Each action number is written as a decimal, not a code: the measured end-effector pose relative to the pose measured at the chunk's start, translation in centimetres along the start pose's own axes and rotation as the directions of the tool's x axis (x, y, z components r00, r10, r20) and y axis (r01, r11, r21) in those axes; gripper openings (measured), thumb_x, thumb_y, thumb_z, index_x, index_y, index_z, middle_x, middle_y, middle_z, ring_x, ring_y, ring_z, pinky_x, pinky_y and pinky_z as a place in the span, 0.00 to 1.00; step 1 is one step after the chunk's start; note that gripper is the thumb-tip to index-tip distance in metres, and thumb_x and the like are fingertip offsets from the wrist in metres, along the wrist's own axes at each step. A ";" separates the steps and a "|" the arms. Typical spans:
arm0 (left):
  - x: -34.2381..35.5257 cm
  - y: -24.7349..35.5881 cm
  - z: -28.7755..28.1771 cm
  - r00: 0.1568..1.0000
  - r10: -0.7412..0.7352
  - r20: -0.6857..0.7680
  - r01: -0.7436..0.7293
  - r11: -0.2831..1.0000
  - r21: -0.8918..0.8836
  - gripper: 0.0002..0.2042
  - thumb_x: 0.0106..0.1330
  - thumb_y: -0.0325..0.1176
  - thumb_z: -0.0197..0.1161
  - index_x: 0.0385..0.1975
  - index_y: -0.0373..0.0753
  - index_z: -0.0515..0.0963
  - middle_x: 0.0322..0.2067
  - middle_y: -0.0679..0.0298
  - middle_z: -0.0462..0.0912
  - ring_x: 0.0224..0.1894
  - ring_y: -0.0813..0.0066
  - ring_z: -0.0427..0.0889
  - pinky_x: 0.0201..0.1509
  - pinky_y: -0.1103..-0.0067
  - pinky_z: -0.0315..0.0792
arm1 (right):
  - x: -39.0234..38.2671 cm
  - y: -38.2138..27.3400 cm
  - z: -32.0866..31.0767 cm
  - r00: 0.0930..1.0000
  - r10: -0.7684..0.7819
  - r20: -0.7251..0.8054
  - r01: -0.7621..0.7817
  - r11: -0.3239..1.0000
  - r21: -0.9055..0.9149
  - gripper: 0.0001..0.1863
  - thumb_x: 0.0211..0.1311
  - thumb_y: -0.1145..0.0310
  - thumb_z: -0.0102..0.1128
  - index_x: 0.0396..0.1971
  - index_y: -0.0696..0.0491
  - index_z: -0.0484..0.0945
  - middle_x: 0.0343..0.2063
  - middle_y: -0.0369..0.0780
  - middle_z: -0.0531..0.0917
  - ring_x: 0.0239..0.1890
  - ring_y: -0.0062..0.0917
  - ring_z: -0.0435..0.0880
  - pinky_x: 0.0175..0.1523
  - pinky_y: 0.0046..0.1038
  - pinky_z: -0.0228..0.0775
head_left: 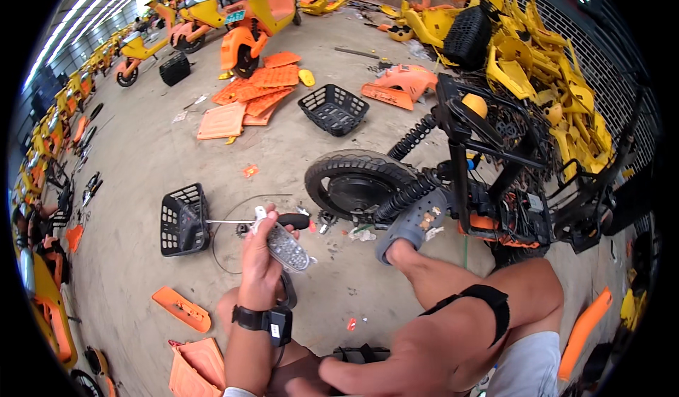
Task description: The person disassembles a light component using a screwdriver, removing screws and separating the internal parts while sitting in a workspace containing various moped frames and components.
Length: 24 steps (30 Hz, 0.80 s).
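Observation:
My left hand is raised in front of me, closed round a clear oval lamp with a white end. The same grip also takes in a screwdriver, its black handle to the right and its thin shaft reaching left. A black strap with a small box sits on my left wrist. Low in the view, near my lap, my right hand is smeared by motion, so its fingers do not read clearly. Ahead to the right lies a stripped scooter frame with its black wheel, beside my clog-shod foot.
Two black baskets stand on the concrete floor. Orange panels lie stacked beyond, with an orange strip nearer left. Yellow body parts pile up against the brick wall. Scooters stand at the back and left.

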State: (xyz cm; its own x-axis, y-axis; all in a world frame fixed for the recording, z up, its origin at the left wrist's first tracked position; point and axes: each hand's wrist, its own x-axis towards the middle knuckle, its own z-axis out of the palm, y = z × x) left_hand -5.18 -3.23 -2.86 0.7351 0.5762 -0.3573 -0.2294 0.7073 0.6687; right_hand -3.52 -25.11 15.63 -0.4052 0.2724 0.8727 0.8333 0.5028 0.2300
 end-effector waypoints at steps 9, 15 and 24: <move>-0.2 0.2 0.6 1.000 -0.005 -0.017 0.005 1.000 0.003 0.19 0.66 0.38 0.67 0.54 0.39 0.75 0.42 0.63 0.77 0.37 0.67 0.82 0.45 0.65 0.83 | 1.3 1.6 -6.0 0.842 -0.108 0.529 0.029 0.987 0.155 0.22 0.64 0.62 0.50 0.54 0.58 0.76 0.49 0.41 0.78 0.41 0.24 0.78 0.46 0.21 0.71; 0.2 0.6 -0.7 0.998 -0.050 -0.038 0.049 0.999 -0.021 0.22 0.66 0.40 0.67 0.57 0.41 0.73 0.43 0.62 0.74 0.40 0.66 0.79 0.50 0.64 0.80 | 0.5 1.1 -1.0 0.966 -0.039 0.254 0.002 0.989 0.145 0.20 0.60 0.66 0.54 0.48 0.64 0.75 0.44 0.41 0.78 0.36 0.24 0.77 0.39 0.22 0.70; -0.5 0.7 -1.3 0.993 -0.115 -0.037 0.111 0.989 -0.093 0.20 0.65 0.41 0.67 0.55 0.45 0.75 0.39 0.62 0.77 0.38 0.67 0.82 0.45 0.69 0.81 | 1.1 -1.0 -1.9 0.941 0.073 0.330 -0.065 0.997 -0.035 0.15 0.60 0.65 0.56 0.40 0.61 0.78 0.38 0.37 0.84 0.39 0.24 0.80 0.49 0.23 0.72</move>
State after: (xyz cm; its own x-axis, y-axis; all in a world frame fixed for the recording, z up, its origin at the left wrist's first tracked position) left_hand -6.50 -2.46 -3.03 0.7324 0.5062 -0.4554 -0.2052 0.8019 0.5612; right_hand -4.08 -26.90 17.23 -0.4451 0.5638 0.6957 0.8702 0.4554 0.1877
